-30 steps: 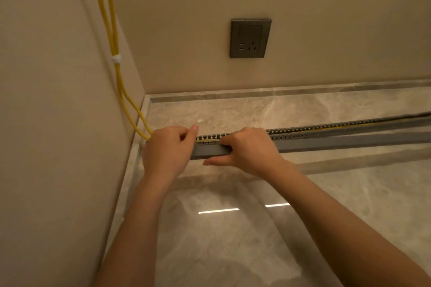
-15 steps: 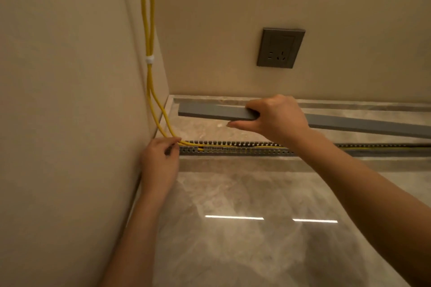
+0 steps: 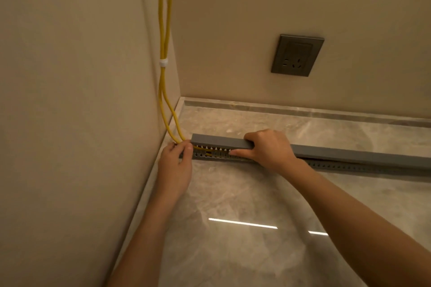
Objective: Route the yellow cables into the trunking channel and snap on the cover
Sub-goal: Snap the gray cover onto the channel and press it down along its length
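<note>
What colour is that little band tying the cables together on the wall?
White; the band shows clearly in the head view.

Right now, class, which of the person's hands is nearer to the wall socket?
Right. The right hand grips the grey cover almost directly below the wall socket; the left hand sits farther left, pinching the yellow cables at the corner.

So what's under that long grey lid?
Under the grey lid sits the slotted channel. Yellow cables show through its slots near the left hand. Farther right, the lid and right hand hide them.
</note>
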Motion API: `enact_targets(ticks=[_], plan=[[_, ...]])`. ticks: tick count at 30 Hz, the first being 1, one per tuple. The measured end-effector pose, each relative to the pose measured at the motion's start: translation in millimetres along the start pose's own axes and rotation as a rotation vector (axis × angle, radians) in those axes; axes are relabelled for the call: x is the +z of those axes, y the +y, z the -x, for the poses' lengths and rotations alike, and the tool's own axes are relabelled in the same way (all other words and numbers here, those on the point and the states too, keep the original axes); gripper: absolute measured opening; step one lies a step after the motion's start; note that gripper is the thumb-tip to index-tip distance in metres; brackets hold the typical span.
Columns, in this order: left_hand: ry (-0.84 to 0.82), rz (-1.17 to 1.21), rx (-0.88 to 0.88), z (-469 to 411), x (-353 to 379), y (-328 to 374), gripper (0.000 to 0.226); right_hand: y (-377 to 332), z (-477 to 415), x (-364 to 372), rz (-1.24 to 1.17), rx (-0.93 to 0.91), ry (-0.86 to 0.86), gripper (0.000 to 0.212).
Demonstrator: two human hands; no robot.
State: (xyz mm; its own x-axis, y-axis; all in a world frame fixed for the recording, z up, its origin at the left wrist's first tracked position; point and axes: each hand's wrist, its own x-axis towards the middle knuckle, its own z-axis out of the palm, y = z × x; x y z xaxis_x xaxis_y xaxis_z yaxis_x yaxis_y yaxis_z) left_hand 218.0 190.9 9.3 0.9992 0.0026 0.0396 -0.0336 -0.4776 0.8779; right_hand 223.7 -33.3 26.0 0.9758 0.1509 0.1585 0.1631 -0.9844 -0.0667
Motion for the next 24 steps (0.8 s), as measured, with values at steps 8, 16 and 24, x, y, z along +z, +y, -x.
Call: enact_targets(ticks=[8,16,24], plan=[[0.010,-0.073,-0.153,-13.2,14.0,8.7,0.038,9.8,5.8,8.1,0.037,-0.067,-0.036,0.053],[-0.102,-0.086,-0.035,-11.2,27.2,15.3,0.030,42.2,17.3,1.7,0.023,-0.037,-0.097,0.053],[0.103,0.493,-0.288,-48.6,12.6,28.2,0.045,52.6,19.4,1.8,0.007,-0.033,-0.150,0.050]])
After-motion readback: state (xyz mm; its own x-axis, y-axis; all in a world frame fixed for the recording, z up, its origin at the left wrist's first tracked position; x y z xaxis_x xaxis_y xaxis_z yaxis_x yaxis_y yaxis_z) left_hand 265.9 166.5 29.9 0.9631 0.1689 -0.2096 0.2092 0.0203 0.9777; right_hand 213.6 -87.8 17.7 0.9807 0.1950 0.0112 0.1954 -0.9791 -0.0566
